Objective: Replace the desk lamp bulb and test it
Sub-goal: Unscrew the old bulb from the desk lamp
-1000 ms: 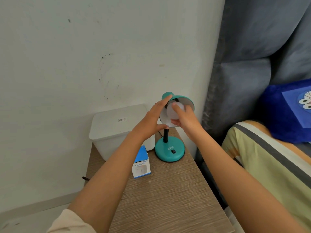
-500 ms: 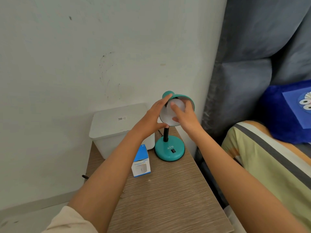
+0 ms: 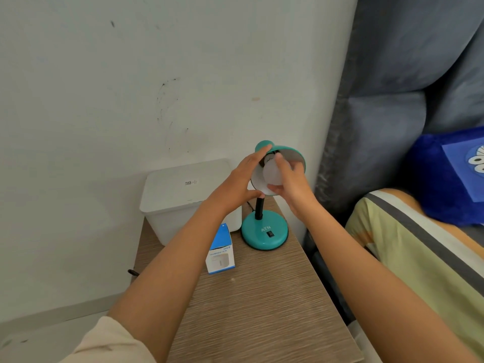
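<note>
Crowding lamp base (image 3: pixel 264 233): humidifier box (image 3: pixel 221 254), bin (image 3: pixel 183 195).

centre frame: left hand (image 3: pixel 237 179) steadies teal lamp shade (image 3: pixel 289 153) | right hand (image 3: pixel 293 179) grips white bulb (image 3: pixel 271 174) inside shade | lamp base (image 3: pixel 264 233) on wooden table (image 3: pixel 262 305)

The wood-grain table (image 3: pixel 262 305) carries the teal lamp (image 3: pixel 264 233), a white bin (image 3: pixel 183 197) and a blue-white box (image 3: pixel 220 254)
</note>
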Available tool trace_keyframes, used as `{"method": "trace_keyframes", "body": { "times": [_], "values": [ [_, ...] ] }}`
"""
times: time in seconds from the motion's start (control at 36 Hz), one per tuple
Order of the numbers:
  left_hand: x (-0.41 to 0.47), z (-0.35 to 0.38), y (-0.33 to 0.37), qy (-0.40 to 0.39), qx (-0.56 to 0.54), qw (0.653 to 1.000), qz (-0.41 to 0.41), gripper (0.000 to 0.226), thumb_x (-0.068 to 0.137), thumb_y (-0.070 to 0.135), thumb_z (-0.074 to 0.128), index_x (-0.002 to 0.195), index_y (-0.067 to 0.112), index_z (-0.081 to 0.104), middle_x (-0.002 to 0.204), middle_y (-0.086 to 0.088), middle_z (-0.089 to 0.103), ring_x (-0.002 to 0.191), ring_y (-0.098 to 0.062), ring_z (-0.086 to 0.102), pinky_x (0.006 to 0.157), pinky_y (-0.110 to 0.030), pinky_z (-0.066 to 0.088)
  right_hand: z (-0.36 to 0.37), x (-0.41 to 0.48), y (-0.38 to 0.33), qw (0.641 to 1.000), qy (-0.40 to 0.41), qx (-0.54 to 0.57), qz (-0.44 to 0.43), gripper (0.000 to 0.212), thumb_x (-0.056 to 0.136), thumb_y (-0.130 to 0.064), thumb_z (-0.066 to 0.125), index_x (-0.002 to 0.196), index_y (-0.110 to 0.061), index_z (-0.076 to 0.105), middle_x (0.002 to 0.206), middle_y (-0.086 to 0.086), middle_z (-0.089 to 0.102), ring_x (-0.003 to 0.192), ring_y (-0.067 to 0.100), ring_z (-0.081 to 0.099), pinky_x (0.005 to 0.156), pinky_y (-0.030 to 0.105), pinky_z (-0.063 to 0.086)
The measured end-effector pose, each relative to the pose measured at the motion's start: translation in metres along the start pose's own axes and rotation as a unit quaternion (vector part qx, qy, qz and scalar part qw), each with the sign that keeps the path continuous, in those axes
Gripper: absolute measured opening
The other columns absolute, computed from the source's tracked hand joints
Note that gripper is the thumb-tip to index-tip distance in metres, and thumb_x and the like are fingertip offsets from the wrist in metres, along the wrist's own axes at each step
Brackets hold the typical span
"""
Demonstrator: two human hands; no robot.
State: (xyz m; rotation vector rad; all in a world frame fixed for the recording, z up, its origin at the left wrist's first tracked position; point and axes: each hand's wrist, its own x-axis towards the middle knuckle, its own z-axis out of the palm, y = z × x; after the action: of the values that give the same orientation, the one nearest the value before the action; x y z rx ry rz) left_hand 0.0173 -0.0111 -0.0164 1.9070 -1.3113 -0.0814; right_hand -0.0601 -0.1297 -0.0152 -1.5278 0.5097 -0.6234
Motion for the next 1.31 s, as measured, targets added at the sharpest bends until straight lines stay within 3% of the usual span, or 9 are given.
{"method": "trace_keyframes", "body": {
  "times": [0.08,0.17,0.28,0.56,0.81,0.92,1.08,1.22,1.31],
  "values": [
    [0.0,0.001,-0.001,0.001,0.0,1.0,-0.002,0.097,0.078,0.005,0.073,0.141,0.045,0.012,0.131,0.016,0.032,0.119,0.002,0.036,0.104,-0.02,0.034,0.001,-0.001,-0.002,0.999,-0.019,-0.03,0.03,0.056,0.089,-0.038,0.054,0.133,-0.008,0.035,0.128,0.011,0.046,0.105,0.023,0.054,0.087,0.036,0.054],
    [0.0,0.0,0.0,0.0,-0.008,1.0,-0.008,0.098,0.077,0.003,0.073,0.14,0.047,0.011,0.133,0.014,0.033,0.122,-0.001,0.036,0.107,-0.024,0.034,0.001,-0.002,0.006,0.991,0.018,-0.123,-0.042,0.061,0.084,-0.036,0.061,0.133,-0.01,0.035,0.125,0.009,0.048,0.108,0.021,0.051,0.089,0.035,0.05],
    [0.0,0.0,0.002,-0.006,-0.001,1.0,-0.009,0.097,0.078,0.005,0.072,0.14,0.046,0.01,0.136,0.01,0.034,0.122,-0.004,0.037,0.105,-0.023,0.034,0.001,-0.003,0.004,0.998,0.012,-0.066,0.014,0.056,0.085,-0.036,0.06,0.13,-0.009,0.04,0.116,0.008,0.048,0.106,0.023,0.053,0.085,0.042,0.056],
    [-0.001,-0.003,0.006,-0.007,0.009,1.0,-0.012,0.101,0.077,0.002,0.073,0.14,0.047,0.008,0.142,0.0,0.034,0.127,-0.011,0.037,0.108,-0.032,0.035,-0.01,-0.013,0.001,0.994,0.027,-0.098,-0.041,0.044,0.083,-0.038,0.062,0.12,-0.017,0.05,0.108,0.0,0.053,0.102,0.019,0.056,0.087,0.043,0.055],
    [-0.01,-0.004,0.005,0.026,0.059,0.998,-0.021,0.097,0.078,0.012,0.074,0.15,0.025,0.01,0.155,0.002,0.02,0.139,-0.006,0.02,0.108,-0.016,0.018,-0.028,-0.06,0.026,0.991,0.066,-0.074,-0.093,0.03,0.085,-0.026,0.061,0.114,-0.018,0.055,0.101,-0.005,0.054,0.082,0.004,0.052,0.063,0.016,0.042],
    [-0.04,0.001,-0.007,0.069,0.069,0.991,-0.088,0.082,0.085,0.031,0.068,0.149,0.023,0.017,0.156,0.002,0.02,0.142,-0.011,0.019,0.112,-0.024,0.018,-0.03,-0.087,0.062,0.99,0.059,-0.073,-0.104,0.024,0.083,-0.023,0.062,0.106,-0.02,0.056,0.096,-0.014,0.057,0.084,-0.003,0.055,0.071,0.017,0.045],
    [-0.112,0.021,-0.039,0.154,-0.007,0.956,-0.248,0.077,0.087,0.052,0.055,0.148,0.017,0.022,0.154,0.001,0.024,0.14,-0.012,0.022,0.106,-0.024,0.018,-0.019,-0.107,0.122,0.99,0.031,-0.132,-0.047,0.027,0.083,-0.02,0.064,0.108,-0.023,0.054,0.105,-0.007,0.054,0.09,0.005,0.054,0.08,0.027,0.048],
    [-0.146,0.04,-0.061,0.156,-0.06,0.923,-0.346,0.089,0.08,0.049,0.066,0.148,0.015,0.019,0.151,-0.002,0.024,0.139,-0.016,0.024,0.106,-0.028,0.023,-0.003,-0.096,0.149,0.977,-0.044,-0.202,0.051,0.039,0.082,-0.031,0.066,0.116,-0.018,0.052,0.115,0.004,0.057,0.097,0.015,0.052,0.085,0.031,0.045],
    [-0.148,0.047,-0.071,0.15,-0.085,0.926,-0.335,0.081,0.073,0.041,0.077,0.139,0.023,0.033,0.133,0.005,0.037,0.126,-0.012,0.037,0.102,-0.025,0.031,0.01,-0.088,0.154,0.967,-0.074,-0.233,0.071,0.05,0.079,-0.03,0.068,0.122,-0.011,0.05,0.117,0.007,0.056,0.097,0.014,0.051,0.085,0.029,0.042]
  ]
}}
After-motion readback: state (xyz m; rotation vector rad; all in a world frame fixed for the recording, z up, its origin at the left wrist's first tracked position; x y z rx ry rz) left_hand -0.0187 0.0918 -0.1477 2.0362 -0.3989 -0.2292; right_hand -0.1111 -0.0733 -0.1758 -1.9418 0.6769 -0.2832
